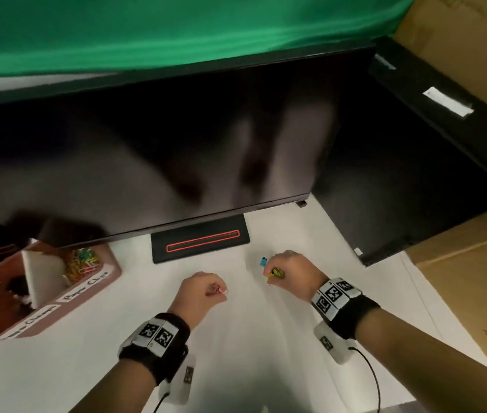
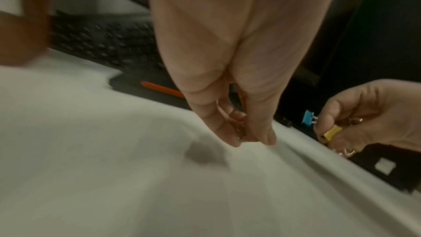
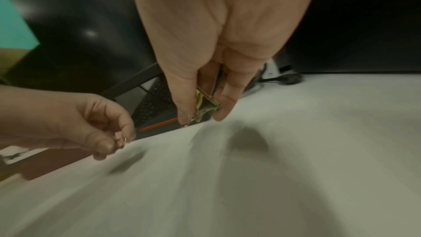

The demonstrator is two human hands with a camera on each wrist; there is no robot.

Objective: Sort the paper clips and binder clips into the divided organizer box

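The binder clips are being gathered in the hands, apparently so that several go to the organizer box [image 1: 87, 293] in one trip. The right hand [image 1: 291, 272] is pinching a yellow binder clip [image 2: 332, 133] between thumb and fingers, wire handles pointing down toward the white desk [image 1: 251, 338]; a blue binder clip [image 1: 263, 261] is showing just beyond its fingertips, and whether that one is held or lying on the desk cannot be determined. The left hand [image 1: 202, 296] is curling around a small pinkish clip [image 1: 220, 291], of which only a wire loop is protruding; its type cannot be confirmed. Both hands are hovering low over the desk in front of the monitor base [image 1: 200, 242], well apart from the box. The box is sitting at the far left, partly under the monitor [image 1: 147, 162]; its labelled divisions are keeping types separate, and coloured paper clips [image 1: 83, 262] are lying in the compartment marked for them. The next step is probably carrying the held clips across to the matching compartment.
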